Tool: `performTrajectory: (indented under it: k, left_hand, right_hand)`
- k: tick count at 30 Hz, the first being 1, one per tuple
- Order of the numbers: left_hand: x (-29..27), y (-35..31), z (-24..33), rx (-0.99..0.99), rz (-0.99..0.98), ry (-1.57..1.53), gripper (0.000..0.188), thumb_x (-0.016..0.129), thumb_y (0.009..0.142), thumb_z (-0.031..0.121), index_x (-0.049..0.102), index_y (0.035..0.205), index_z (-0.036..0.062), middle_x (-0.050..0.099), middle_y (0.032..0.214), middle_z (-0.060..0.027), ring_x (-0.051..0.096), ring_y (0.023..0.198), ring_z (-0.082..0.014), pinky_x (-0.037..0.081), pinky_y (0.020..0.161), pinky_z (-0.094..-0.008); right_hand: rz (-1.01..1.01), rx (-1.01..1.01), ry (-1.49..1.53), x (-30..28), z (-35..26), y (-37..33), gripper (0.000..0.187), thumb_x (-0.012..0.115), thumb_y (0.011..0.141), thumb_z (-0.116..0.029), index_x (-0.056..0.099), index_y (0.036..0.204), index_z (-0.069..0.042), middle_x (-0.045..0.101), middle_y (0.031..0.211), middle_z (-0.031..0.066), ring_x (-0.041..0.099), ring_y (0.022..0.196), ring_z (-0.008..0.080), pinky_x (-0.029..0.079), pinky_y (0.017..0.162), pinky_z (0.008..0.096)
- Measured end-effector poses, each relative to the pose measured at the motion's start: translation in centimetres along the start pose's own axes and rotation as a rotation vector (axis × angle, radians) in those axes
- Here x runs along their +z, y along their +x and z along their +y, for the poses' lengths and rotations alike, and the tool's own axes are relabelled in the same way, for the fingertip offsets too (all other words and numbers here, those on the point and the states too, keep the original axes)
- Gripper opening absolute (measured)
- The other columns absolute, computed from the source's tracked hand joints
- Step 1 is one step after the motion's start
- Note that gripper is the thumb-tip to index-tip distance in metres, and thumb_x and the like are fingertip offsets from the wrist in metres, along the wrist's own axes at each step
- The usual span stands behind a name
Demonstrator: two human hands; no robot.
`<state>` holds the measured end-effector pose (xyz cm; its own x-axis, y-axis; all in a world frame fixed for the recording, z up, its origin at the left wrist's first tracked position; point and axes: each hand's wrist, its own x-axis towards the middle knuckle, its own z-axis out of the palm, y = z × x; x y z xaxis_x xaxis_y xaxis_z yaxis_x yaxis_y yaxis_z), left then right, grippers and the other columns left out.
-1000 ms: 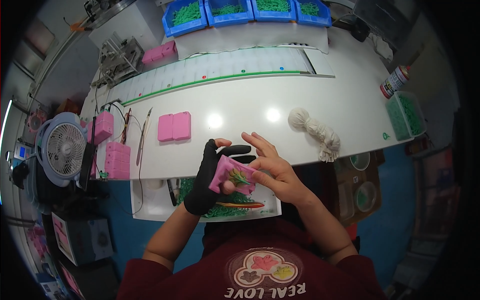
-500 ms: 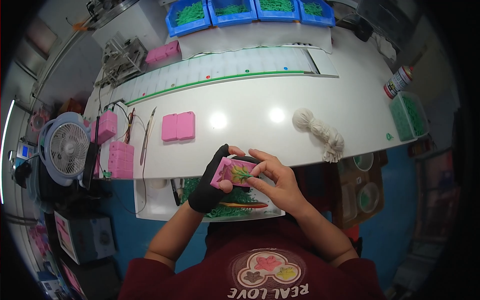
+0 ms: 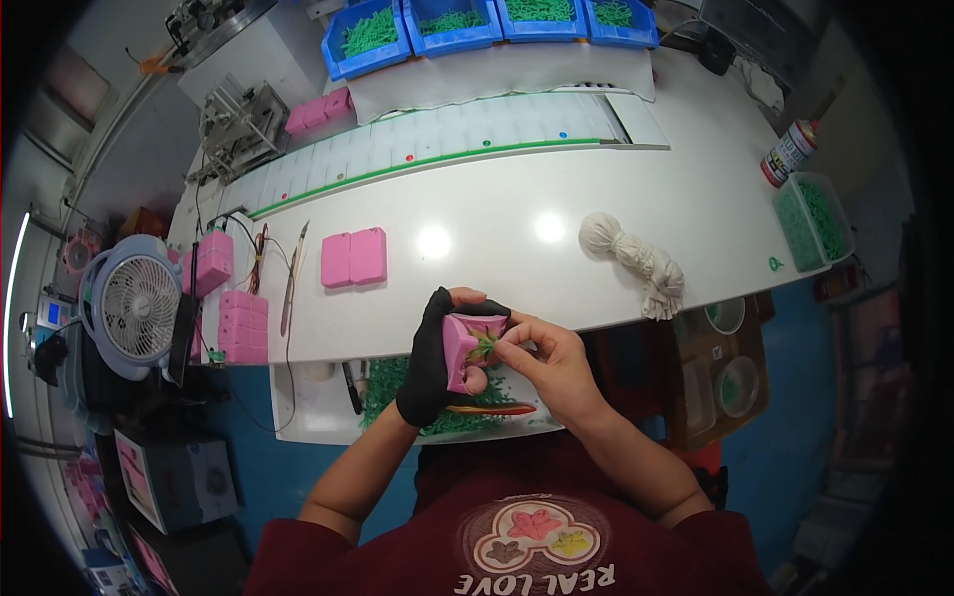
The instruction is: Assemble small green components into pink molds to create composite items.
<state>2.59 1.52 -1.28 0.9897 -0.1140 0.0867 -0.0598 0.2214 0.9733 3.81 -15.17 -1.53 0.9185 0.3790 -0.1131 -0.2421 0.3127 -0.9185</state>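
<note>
Both hands meet at the tabletop's near edge. Left hand (image 3: 437,358), in a black fingerless glove, clenches a pink block (image 3: 461,343) from behind and below, thumb over its top edge. Right hand (image 3: 545,360), bare, pinches a small green piece (image 3: 485,346) against the block's face with thumb and forefinger, other fingers curled. Block sits held in the air just above a tray of green pieces (image 3: 437,417) at the person's chest. Judged: block looks light and rigid, best gripped by its edges; green piece tiny, light, easy to drop, fingertip pinch only. Forearms come up from below, elbows out, wrists angled inward. On the tabletop (image 3: 517,268): 2 pink blocks (image 3: 354,257) side by side, a white cord bundle (image 3: 636,260) to the right, a fan (image 3: 139,304) far left.
</note>
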Motion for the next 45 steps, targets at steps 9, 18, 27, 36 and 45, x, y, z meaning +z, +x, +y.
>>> performTrajectory:
  k: [9, 18, 27, 36, 45]
  left_hand:
    - [-0.2, 0.3, 0.0, 0.034, -0.014, -0.012, 0.106, 0.086, 0.051, 0.054, 0.038, 0.132, 0.0050, 0.059, 0.116, -0.0086, 0.059, 0.104, -0.0176, 0.049, 0.090, -0.0314]
    - [0.5, 0.5, 0.5, 0.045, -0.046, -0.009, 0.109, 0.085, 0.051, 0.055, 0.036, 0.135, 0.0046, 0.058, 0.116, -0.0095, 0.058, 0.105, -0.0189, 0.048, 0.091, -0.0323]
    - [-0.3, 1.1, -0.9, 0.193, -0.035, 0.143, 0.094, 0.089, 0.062, 0.035, 0.039, 0.135, 0.0043, 0.056, 0.115, -0.0099, 0.057, 0.101, -0.0176, 0.049, 0.085, -0.0299]
    - [0.5, 2.3, -0.1, 0.314, 0.103, 0.374, 0.080, 0.080, 0.069, 0.011, 0.041, 0.139, 0.0056, 0.055, 0.111, -0.0094, 0.058, 0.092, -0.0171, 0.049, 0.081, -0.0280]
    - [-0.8, 2.7, 0.0, 0.299, 0.199, 0.460, 0.080, 0.074, 0.069, 0.011, 0.037, 0.139, 0.0054, 0.055, 0.108, -0.0083, 0.057, 0.088, -0.0152, 0.049, 0.075, -0.0262]
  right_hand:
    - [0.060, -0.066, -0.118, 0.1, 0.0, 0.0, 0.010, 0.067, 0.087, -0.005, 0.066, 0.088, 0.005, 0.058, 0.129, 0.0155, 0.042, 0.058, -0.0034, 0.041, 0.060, 0.0168]
    - [-0.038, 0.090, 0.109, -0.3, -0.8, 0.0, 0.009, 0.068, 0.088, -0.005, 0.067, 0.090, 0.004, 0.061, 0.119, 0.0103, 0.058, 0.100, 0.0120, 0.047, 0.089, 0.0257]
    - [0.040, 0.018, 0.110, 0.6, -1.2, -0.1, 0.008, 0.068, 0.087, -0.004, 0.067, 0.089, 0.004, 0.050, 0.137, 0.0222, 0.061, 0.093, 0.0094, 0.048, 0.085, 0.0248]
    - [0.126, -0.019, 0.117, 0.9, -0.3, 0.9, 0.009, 0.067, 0.087, -0.004, 0.066, 0.090, 0.004, 0.046, 0.140, 0.0262, 0.062, 0.080, 0.0058, 0.050, 0.078, 0.0214]
    - [0.101, -0.014, 0.183, 1.5, -1.9, 0.8, 0.007, 0.063, 0.090, -0.002, 0.067, 0.092, 0.004, 0.052, 0.136, 0.0214, 0.059, 0.107, 0.0151, 0.046, 0.094, 0.0284]
